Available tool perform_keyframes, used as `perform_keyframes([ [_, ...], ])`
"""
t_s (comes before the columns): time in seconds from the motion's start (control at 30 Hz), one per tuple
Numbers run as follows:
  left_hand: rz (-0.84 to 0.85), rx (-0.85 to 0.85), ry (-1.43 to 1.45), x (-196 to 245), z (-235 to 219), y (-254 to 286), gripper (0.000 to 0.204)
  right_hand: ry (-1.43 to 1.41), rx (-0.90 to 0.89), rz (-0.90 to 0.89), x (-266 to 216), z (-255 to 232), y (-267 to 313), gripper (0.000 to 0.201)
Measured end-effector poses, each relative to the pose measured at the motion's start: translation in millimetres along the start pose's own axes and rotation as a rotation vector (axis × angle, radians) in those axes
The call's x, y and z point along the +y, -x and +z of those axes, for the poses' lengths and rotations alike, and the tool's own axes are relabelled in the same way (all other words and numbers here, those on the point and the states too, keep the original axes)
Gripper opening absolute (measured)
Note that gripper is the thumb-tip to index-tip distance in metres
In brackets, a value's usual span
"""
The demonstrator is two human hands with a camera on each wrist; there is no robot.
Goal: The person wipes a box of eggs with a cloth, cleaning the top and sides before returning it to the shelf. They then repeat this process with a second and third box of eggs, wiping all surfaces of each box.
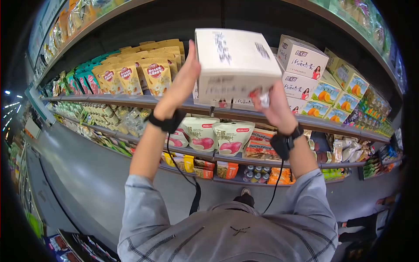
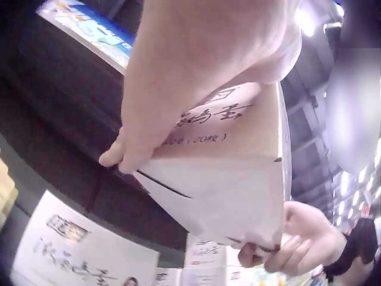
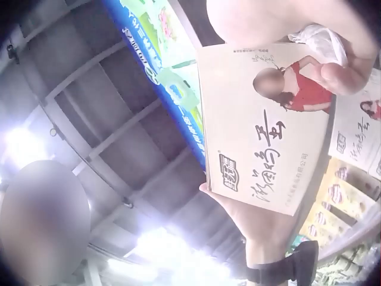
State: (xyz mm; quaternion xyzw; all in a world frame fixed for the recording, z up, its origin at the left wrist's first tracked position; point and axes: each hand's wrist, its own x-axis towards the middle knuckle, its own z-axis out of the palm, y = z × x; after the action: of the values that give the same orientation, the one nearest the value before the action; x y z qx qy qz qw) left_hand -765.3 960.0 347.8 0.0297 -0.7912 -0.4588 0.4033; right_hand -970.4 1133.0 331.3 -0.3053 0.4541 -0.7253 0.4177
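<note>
A white egg carton (image 1: 240,50) with dark handwritten-style lettering is held up in front of the shelf, its top face tilted toward me. My left hand (image 1: 183,83) holds its left side; in the left wrist view its fingertips (image 2: 113,158) reach the carton's edge. At the lower right corner, my right hand (image 1: 280,109) grips the box from below, fingers bent against it. A crumpled white piece (image 3: 318,44), like tissue or thin plastic, shows within the right hand. The right wrist view shows a printed figure in red on one carton face (image 3: 268,137).
Similar white cartons (image 1: 301,56) are stacked right of the held one, beside boxes printed with oranges (image 1: 325,96). Brown pouches (image 1: 157,74) stand at left. Below the shelf edge (image 1: 235,114) are white snack bags (image 1: 233,137). Another person's legs (image 1: 360,227) show at lower right.
</note>
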Motion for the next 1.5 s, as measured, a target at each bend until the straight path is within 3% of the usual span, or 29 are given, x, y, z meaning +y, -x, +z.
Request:
perform_keyframes([
  [0.1,-0.059,0.066,-0.049,8,-2,-49,0.085,0.042,-0.154,-0.025,-28,9,-36,0.054],
  [0.2,-0.122,0.129,-0.096,-8,-17,-96,0.088,0.104,-0.11,-0.065,-33,18,-75,0.06],
  [0.3,-0.189,0.207,-0.174,-16,-31,-121,0.09,0.35,-0.005,-0.158,-32,16,-130,0.073],
  [0.37,-0.239,0.269,-0.162,-49,-49,-136,0.089,0.778,0.161,-0.221,-33,20,-144,0.097],
  [0.43,-0.408,0.274,-0.148,-61,-57,-135,0.09,1.06,0.014,-0.196,-25,14,-153,0.098],
  [0.5,-0.392,0.327,-0.05,-33,-28,-101,0.087,1.01,-0.008,-0.283,-12,11,-148,0.092],
  [0.6,-0.259,0.25,-0.197,-63,-35,-90,0.073,0.916,0.004,-0.276,2,12,-147,0.084],
  [0.7,-0.232,0.17,-0.282,-85,-42,-71,0.063,0.743,-0.029,-0.373,22,10,-140,0.076],
  [0.77,-0.269,0.112,-0.28,-96,-49,-54,0.06,0.762,-0.027,-0.543,43,-9,-155,0.06],
  [0.8,-0.177,0.195,-0.359,-133,-54,-44,0.061,0.799,-0.033,-0.654,49,-9,-153,0.058],
  [0.83,-0.092,0.288,-0.45,-168,-62,-30,0.062,0.825,-0.056,-0.766,57,-6,-153,0.056],
  [0.9,-0.286,0.345,-0.335,-115,-43,24,0.065,0.718,-0.021,-0.802,65,0,-157,0.049],
  [0.97,-0.248,0.34,-0.173,-149,-44,85,0.064,0.652,-0.045,-0.696,67,5,-157,0.041],
  [1.03,-0.724,0.285,-0.07,-113,-34,147,0.051,0.68,0.004,-0.538,63,15,-151,0.042],
  [1.1,-0.644,0.355,-0.064,-192,-35,238,0.043,0.639,-0.058,-0.815,73,8,-163,0.042],
  [1.17,-0.779,0.431,-0.075,-151,-20,306,0.04,0.606,-0.05,-0.719,75,1,-170,0.045],
  [1.3,-1.207,0.631,-0.118,-181,12,488,0.033,0.343,-0.098,-0.594,84,-8,-196,0.052],
  [1.37,-1.389,0.823,-0.045,-138,46,535,0.034,0.4,-0.086,-0.612,84,-9,-199,0.052],
  [1.5,-1.632,0.925,-0.017,-108,108,623,0.048,0.502,-0.037,-0.58,85,-15,-206,0.053],
])
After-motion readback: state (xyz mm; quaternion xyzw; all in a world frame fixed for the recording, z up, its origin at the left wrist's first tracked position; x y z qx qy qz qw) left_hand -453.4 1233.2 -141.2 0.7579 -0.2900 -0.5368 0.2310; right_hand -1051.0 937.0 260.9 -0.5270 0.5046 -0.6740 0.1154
